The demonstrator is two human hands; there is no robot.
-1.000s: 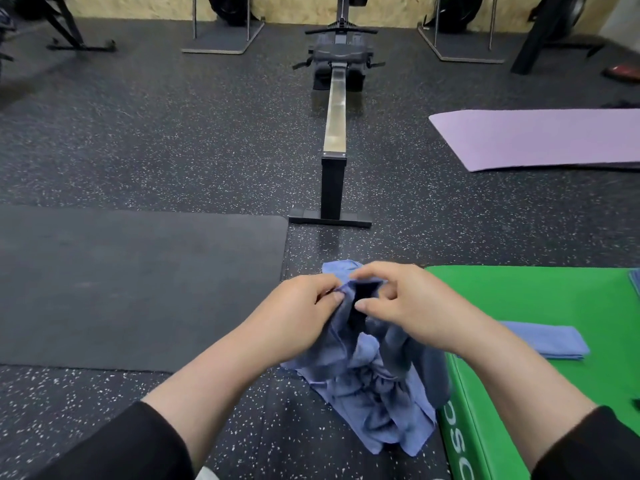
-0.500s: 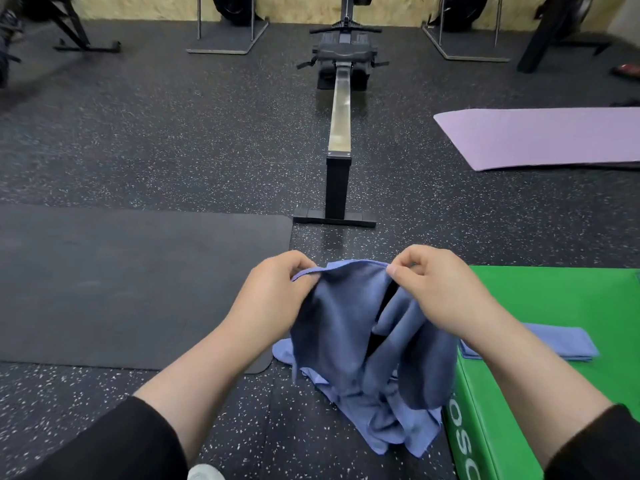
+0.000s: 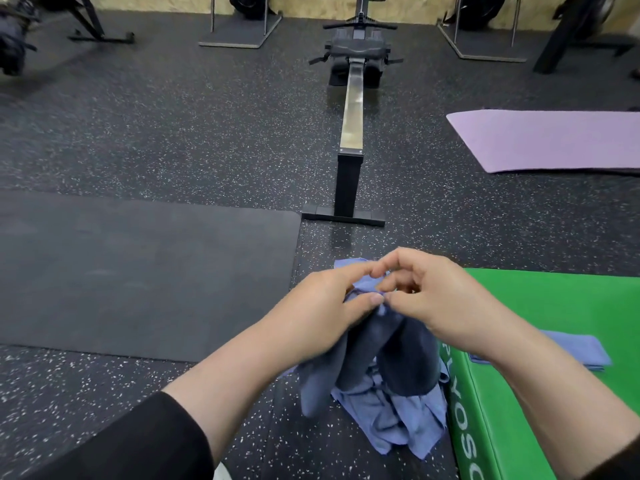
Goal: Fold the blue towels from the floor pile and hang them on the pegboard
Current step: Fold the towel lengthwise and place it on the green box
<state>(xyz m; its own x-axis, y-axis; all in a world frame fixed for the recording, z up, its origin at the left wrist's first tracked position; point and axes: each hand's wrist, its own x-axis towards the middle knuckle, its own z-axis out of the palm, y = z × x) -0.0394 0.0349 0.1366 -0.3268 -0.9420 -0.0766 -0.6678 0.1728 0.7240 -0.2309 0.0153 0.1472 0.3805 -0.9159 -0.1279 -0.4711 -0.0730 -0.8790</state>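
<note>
Hands (image 3: 377, 299) on blue towel (image 3: 391, 355)

The pile of blue towels (image 3: 391, 420) on the floor is partly hidden behind the hanging towel (image 3: 388, 351). The right forearm covers the near end of the folded towel (image 3: 575, 348) on the green pad (image 3: 554, 306), which the right and bottom edges cut off. The purple mat (image 3: 554, 140) runs off the right edge.

floor (image 3: 173, 140) (speckled rubber) | black mat (image 3: 138, 271) | purple mat (image 3: 554, 140) | towel pile (image 3: 391, 417) | green pad (image 3: 554, 375): folded towel (image 3: 581, 351)
</note>
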